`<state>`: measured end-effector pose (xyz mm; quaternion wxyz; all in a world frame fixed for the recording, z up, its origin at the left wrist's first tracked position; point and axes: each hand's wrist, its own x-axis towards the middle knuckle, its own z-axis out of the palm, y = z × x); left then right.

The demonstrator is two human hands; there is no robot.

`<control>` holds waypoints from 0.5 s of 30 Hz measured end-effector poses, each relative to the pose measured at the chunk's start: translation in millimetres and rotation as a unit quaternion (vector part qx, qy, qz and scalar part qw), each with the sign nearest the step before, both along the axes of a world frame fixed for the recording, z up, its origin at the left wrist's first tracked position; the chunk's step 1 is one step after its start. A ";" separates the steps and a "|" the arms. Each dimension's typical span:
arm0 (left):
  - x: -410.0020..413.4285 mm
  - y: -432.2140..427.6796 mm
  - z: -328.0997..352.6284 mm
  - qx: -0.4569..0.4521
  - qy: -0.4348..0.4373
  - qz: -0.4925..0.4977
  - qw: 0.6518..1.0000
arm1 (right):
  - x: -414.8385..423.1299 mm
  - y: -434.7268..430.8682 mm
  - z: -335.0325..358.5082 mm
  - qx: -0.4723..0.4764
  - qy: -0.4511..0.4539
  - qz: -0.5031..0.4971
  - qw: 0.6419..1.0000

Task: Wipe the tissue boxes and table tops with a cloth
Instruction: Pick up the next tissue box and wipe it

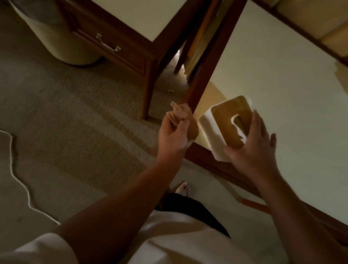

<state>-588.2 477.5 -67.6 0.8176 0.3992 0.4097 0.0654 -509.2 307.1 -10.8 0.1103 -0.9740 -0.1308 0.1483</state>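
Here, the left hand [174, 136] was curled round a crumpled tan cloth [182, 114], pinching it between thumb and fingers, with the bunched end sticking up above the knuckles. It hung just off the corner of the near table, a cream-topped table with a dark reddish wood frame [285, 88].

The right hand [254, 149] gripped a square white tissue box with a tan wooden top and a curved slot [216, 130]. The thumb was at the box's near corner and the fingers reached over its far side. The box sat tilted at the table's near corner, close to the edge; whether its base touched the top could not be told. Cloth and box were just beside each other, but apart.

Beyond stood a second cream-topped wooden table [126, 7] with a drawer bearing a metal handle [108, 43]. A round cream drum-shaped stool or bin [58, 41] stood partly under it. A white cord [12, 161] trailed across the woven beige carpet [78, 104], and a bare foot [182, 188] showed below the hands.
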 end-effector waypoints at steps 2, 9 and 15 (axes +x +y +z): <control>-1.0 -2.3 -1.5 -0.001 0.004 0.008 1.000 | 4.9 -1.2 3.8 -0.033 0.018 0.028 0.999; -6.7 -11.8 -2.4 0.031 -0.039 -0.035 0.998 | 15.5 -10.4 7.2 -0.124 0.042 0.129 0.983; -8.6 -27.5 -0.6 0.065 -0.064 -0.125 0.988 | 5.4 18.0 -10.2 -0.036 -0.105 0.055 0.992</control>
